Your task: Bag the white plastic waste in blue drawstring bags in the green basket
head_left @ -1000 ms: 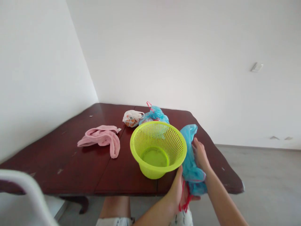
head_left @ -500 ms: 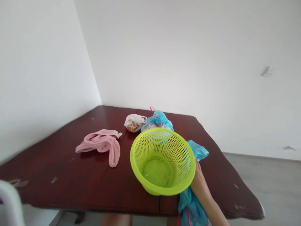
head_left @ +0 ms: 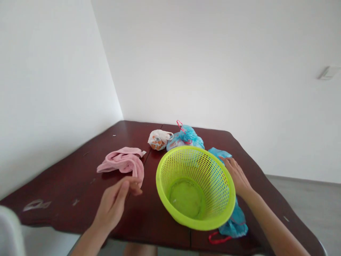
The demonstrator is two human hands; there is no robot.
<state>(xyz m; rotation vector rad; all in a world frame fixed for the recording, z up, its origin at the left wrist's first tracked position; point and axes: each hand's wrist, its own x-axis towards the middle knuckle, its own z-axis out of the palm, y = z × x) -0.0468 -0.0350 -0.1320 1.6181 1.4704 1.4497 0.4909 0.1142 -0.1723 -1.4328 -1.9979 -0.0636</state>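
A yellow-green plastic basket (head_left: 188, 199) with mesh sides stands tilted toward me near the table's front edge. On its right, my right hand (head_left: 238, 176) lies with fingers stretched over a crumpled blue plastic bag (head_left: 236, 222). Part of that bag is hidden behind the basket, and its red drawstring hangs out at the front. My left hand (head_left: 114, 201) hovers left of the basket, fingers loosely bent and nothing visible in them. Just beyond it lies a rumpled pink towel (head_left: 124, 160) with a white tag.
Behind the basket sit a white plastic bag (head_left: 159, 139) with orange print and a filled blue bag (head_left: 189, 135) with a red drawstring. The dark red table (head_left: 87, 192) meets white walls. A blurred white curved object (head_left: 9, 227) stands at the lower left.
My left hand has come into view over the front of the table. My right hand has moved up along the blue bag, which now lies on the table beside the basket.
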